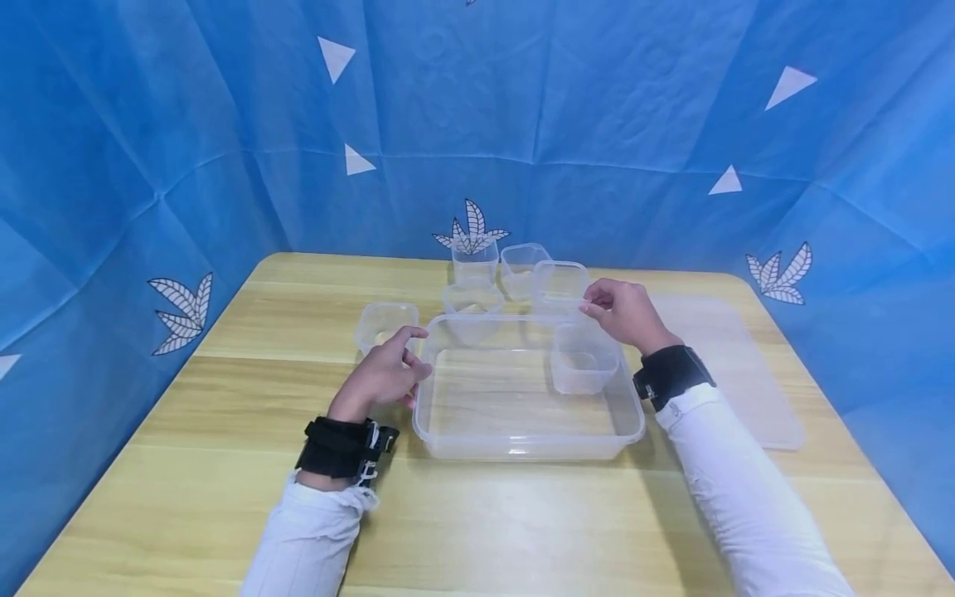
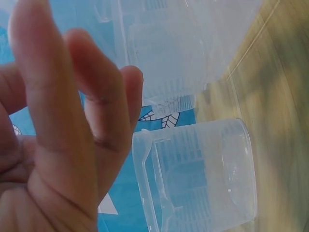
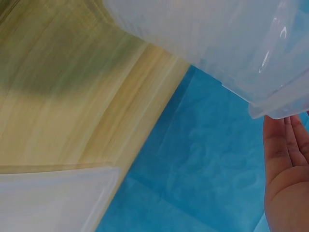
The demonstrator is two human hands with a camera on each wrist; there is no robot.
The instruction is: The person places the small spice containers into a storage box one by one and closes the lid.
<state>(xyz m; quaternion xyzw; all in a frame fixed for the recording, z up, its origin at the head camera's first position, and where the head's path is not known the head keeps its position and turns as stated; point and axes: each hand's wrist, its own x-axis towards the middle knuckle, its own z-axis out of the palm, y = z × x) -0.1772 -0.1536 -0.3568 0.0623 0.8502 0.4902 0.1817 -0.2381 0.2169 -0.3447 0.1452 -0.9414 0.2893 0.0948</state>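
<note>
A large clear plastic box (image 1: 522, 448) sits upright on the table. Inside its back right corner is a small clear container (image 1: 584, 373). My right hand (image 1: 627, 315) is above that corner, with fingertips pinching at the small container's rim; in the right wrist view the fingertips of the right hand (image 3: 288, 159) go out of sight behind a clear rim. By the box's left wall is my left hand (image 1: 384, 371), fingers loosely bent and nothing between them. Just beyond it stands another small clear container (image 1: 386, 317), which also shows in the left wrist view as a ridged clear container (image 2: 193, 179).
Several more small clear containers stand behind the box, among them a container (image 1: 475, 264) at the back and a container (image 1: 559, 282) near my right hand. A flat translucent lid (image 1: 734, 373) lies to the right. Blue cloth (image 1: 537, 124) hangs round the table (image 1: 507, 531).
</note>
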